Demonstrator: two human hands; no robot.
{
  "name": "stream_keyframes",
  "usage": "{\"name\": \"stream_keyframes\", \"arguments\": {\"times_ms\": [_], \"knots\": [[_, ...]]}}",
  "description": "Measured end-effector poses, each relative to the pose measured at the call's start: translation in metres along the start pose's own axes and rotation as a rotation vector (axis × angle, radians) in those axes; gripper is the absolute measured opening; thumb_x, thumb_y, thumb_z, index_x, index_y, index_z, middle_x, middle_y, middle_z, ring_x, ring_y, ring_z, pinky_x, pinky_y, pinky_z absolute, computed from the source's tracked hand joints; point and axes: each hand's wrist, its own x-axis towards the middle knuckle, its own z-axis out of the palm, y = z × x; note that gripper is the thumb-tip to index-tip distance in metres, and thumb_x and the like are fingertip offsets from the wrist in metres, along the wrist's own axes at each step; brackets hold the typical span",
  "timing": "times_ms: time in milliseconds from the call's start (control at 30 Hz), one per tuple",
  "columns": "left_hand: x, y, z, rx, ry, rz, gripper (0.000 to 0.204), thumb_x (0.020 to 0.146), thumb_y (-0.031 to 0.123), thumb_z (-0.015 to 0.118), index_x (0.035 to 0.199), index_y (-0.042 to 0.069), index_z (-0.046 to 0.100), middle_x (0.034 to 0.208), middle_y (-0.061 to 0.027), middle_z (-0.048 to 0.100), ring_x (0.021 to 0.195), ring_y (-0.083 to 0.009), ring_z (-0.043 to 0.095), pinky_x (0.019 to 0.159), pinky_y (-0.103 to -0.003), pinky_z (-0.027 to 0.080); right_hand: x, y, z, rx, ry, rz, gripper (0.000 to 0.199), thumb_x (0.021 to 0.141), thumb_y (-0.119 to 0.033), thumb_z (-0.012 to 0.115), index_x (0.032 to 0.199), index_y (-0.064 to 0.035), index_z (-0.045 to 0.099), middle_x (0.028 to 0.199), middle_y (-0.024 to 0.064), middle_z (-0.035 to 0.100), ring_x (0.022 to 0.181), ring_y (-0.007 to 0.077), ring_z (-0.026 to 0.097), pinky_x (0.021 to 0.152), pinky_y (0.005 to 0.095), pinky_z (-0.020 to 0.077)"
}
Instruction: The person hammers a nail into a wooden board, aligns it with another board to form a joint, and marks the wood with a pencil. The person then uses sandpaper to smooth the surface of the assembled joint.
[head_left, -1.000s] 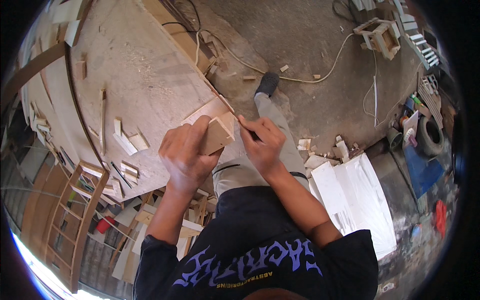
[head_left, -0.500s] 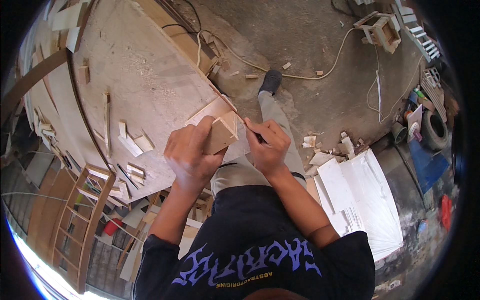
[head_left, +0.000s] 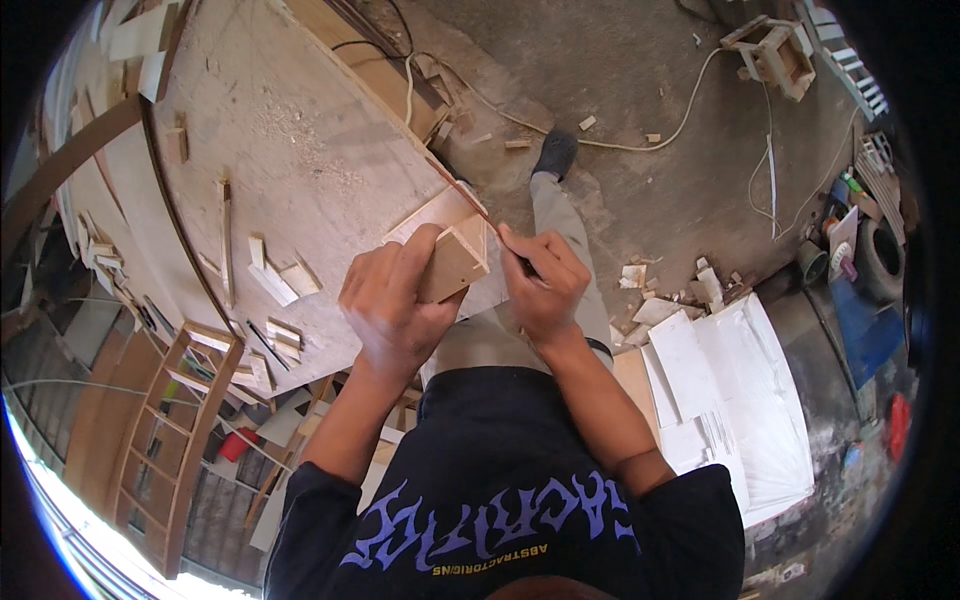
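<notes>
My left hand [head_left: 388, 300] is closed around a small pale wooden block [head_left: 456, 268], its fingers over the top and thumb below. The block has a slanted end and a small dark mark on its face. Close by on the right, my right hand [head_left: 545, 283] pinches the end of a thin reddish-brown strip [head_left: 462, 192], which runs up along the table's edge. A flat wooden piece [head_left: 440, 212] lies on the worktable [head_left: 320, 190] just beyond the block. What lies inside the right palm is hidden.
Wood offcuts [head_left: 275, 280] and sawdust [head_left: 285, 125] are scattered over the table. A pale cable [head_left: 660, 143] crosses the floor near my foot [head_left: 556, 155]. White sheets [head_left: 735, 400] lie to the right. A wooden ladder-like frame [head_left: 165, 440] stands at left.
The surroundings have shifted slightly rightward in the view. Both hands keep almost the same pose, with the block and the strip in the same grip.
</notes>
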Motion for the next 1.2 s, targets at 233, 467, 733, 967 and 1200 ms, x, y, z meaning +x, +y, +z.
{"name": "stream_keyframes", "arguments": {"times_ms": [233,467,733,967,1200], "knots": [[-0.001,-0.001,0.001,0.014,-0.008,0.003,0.06,0.062,0.011,0.094,0.119,0.009,0.073,0.089,-0.0121,0.073,0.079,-0.0317,0.072,0.074,-0.041,0.056,0.007,-0.009,0.004,0.022,0.023,0.017,0.018,0.081,0.004,0.086,0.097,-0.0037,0.082,0.072,0.0091,0.062,0.059,0.018,0.059,0.054,0.0316,0.0458],[0.002,0.001,-0.001,0.015,-0.003,0.031,0.059,0.062,0.011,0.094,0.118,0.009,0.073,0.091,-0.012,0.074,0.08,-0.0317,0.072,0.075,-0.041,0.056,0.008,-0.006,0.009,0.039,0.046,-0.011,0.022,0.081,0.005,0.086,0.101,-0.0031,0.082,0.071,0.0084,0.061,0.057,0.0176,0.057,0.051,0.0306,0.0439],[0.001,0.001,-0.001,0.018,-0.005,0.026,0.061,0.061,0.012,0.094,0.118,0.009,0.073,0.088,-0.0109,0.072,0.078,-0.0319,0.071,0.074,-0.041,0.055,0.008,-0.012,0.01,0.059,0.049,0.029,0.021,0.082,0.004,0.086,0.101,-0.003,0.082,0.072,0.0085,0.062,0.059,0.0178,0.059,0.053,0.0304,0.0451],[-0.001,0.003,0.0,0.025,-0.009,0.023,0.06,0.062,0.012,0.094,0.118,0.01,0.073,0.086,-0.0104,0.071,0.077,-0.031,0.07,0.073,-0.041,0.054,0.003,-0.012,0.004,0.02,0.048,0.04,0.02,0.082,0.005,0.085,0.1,-0.0017,0.082,0.073,0.0097,0.063,0.061,0.018,0.061,0.054,0.0303,0.0456],[-0.003,0.0,0.004,0.001,0.012,0.026,0.06,0.062,0.012,0.094,0.118,0.01,0.074,0.084,-0.009,0.07,0.076,-0.0299,0.069,0.074,-0.041,0.053,0.001,-0.015,0.007,0.011,0.064,0.065,0.018,0.082,0.005,0.085,0.099,-0.0012,0.082,0.073,0.0097,0.064,0.06,0.0168,0.059,0.054,0.0303,0.0448]]}}
